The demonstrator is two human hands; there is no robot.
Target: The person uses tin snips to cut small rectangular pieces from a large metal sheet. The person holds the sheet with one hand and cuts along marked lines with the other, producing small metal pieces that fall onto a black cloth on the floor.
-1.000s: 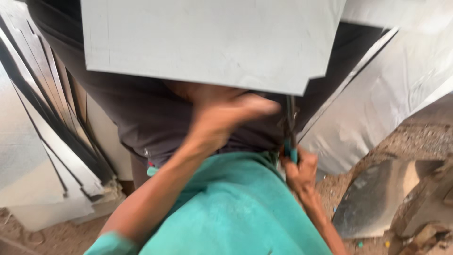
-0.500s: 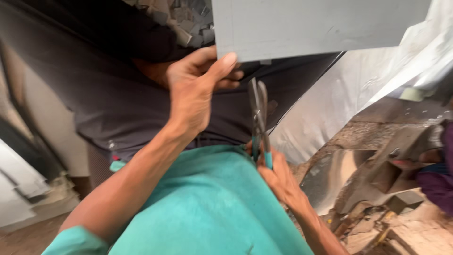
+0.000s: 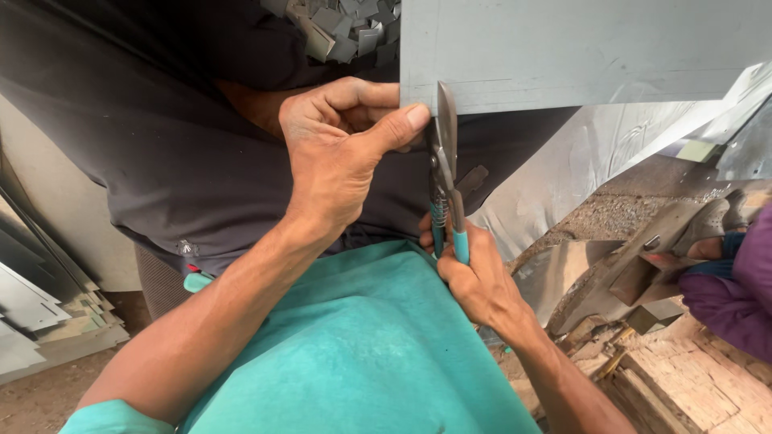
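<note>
Metal sheet (image 3: 587, 48) overhead, scrap offcuts (image 3: 635, 281) rightward

head-worn view, looking down, close on hands (image 3: 386, 185)

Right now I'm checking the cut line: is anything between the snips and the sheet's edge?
Nothing visible. The tin snips, held in the right hand, already meet the metal sheet at its lower edge, with the left hand pinching beside them.

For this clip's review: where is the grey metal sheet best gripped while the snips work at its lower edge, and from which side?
Grip the grey metal sheet at its lower left corner, coming from the left, as the left hand does. The snips, in the right hand, enter the bottom edge from below just beside that corner, so a pinch there likely steadies the thin edge.
</note>
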